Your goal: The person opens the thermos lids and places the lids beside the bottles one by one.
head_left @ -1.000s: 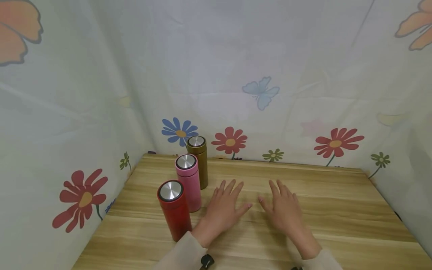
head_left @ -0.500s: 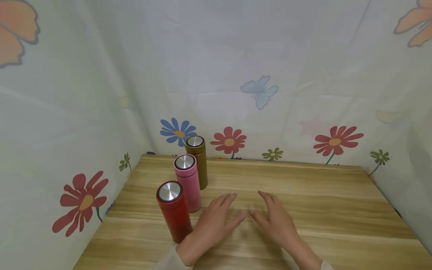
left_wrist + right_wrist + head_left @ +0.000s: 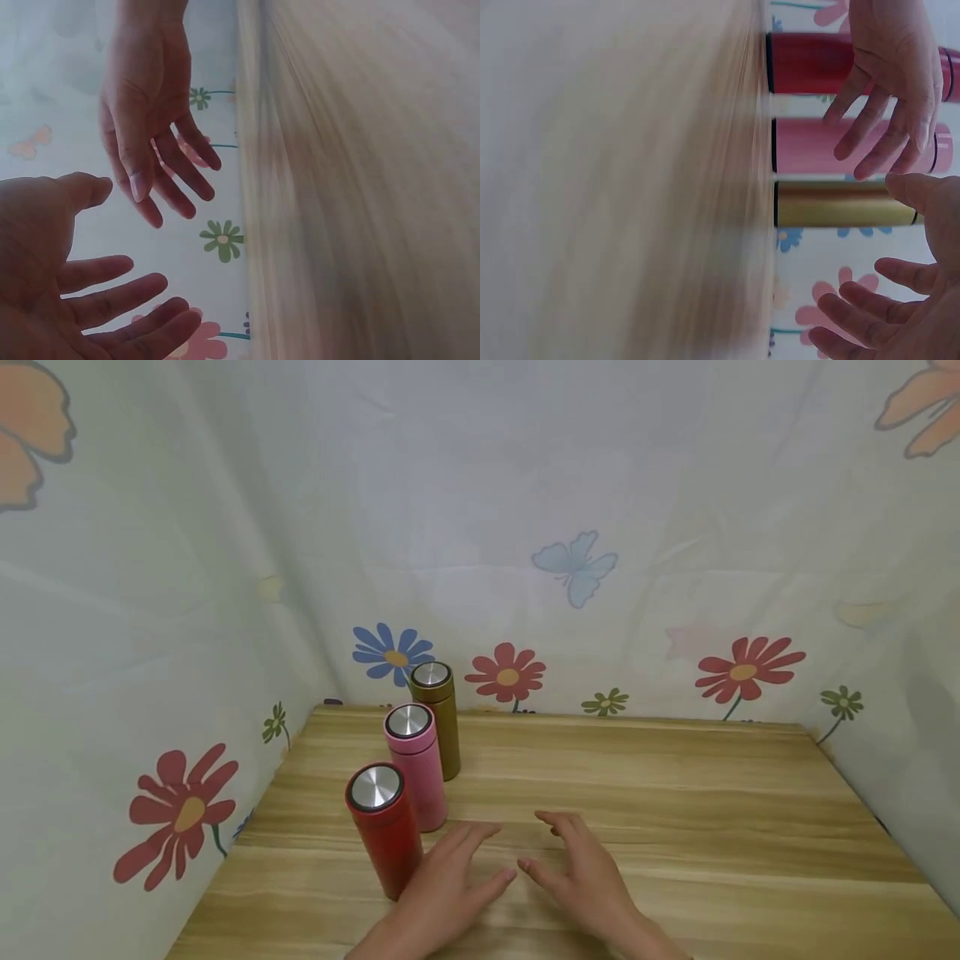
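Watching the left hand [image 3: 438,885] and the right hand [image 3: 592,877] hang relaxed above the table [image 3: 675,793], holding nothing.
From my end I see fingers loosely parted on each, the thumb tips near each other. Just left of the left hand stands the red bottle [image 3: 386,839]; whether they touch I can't tell. Beyond it, upright in a row running back, are the pink bottle [image 3: 422,781] and the gold bottle [image 3: 447,735]. The table's wood grain streaks light and dark up to pale flower-printed cloth [image 3: 465,485], which also walls both sides.
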`<state>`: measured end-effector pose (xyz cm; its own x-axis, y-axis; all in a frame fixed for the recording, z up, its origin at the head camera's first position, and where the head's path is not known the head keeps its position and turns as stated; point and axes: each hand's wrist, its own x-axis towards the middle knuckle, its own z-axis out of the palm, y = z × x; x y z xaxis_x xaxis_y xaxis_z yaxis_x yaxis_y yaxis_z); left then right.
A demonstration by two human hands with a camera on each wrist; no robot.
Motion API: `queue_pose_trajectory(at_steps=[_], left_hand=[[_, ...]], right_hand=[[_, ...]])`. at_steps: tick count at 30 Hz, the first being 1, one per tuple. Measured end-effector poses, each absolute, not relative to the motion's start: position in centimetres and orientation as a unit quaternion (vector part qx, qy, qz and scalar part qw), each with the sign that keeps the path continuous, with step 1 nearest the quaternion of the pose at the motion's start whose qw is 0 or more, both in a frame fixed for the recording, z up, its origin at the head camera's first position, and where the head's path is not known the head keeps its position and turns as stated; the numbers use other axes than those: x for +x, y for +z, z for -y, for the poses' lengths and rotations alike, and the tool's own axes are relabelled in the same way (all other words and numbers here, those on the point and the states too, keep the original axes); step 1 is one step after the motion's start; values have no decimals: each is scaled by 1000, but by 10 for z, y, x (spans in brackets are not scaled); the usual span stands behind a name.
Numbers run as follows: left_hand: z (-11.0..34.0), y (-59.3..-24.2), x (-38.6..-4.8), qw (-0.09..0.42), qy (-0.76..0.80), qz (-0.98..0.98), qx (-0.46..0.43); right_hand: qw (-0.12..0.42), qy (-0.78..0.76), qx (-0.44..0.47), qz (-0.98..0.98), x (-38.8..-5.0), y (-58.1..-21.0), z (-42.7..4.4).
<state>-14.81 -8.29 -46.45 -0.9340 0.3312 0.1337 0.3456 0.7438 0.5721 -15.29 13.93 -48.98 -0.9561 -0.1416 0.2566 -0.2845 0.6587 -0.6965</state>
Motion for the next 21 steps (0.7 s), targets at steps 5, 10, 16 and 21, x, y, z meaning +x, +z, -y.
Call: queue_pose_trajectory(at_steps=[5,10,16,21], left_hand=[[98,-466,-141,38,-325,925,-192],[109,-460,-135,-14,-328,930,-165],[125,-461,-126,28,-333,927,-173],[135,-461,-123,-37,-381,912,-144]], right_hand=[[82,411,137,898,-149,-491,-130],[75,411,148,896,-146,-492,-122],[56,427,175,885,-145,-492,-110],[41,440,201,874,-145,-494,-99]])
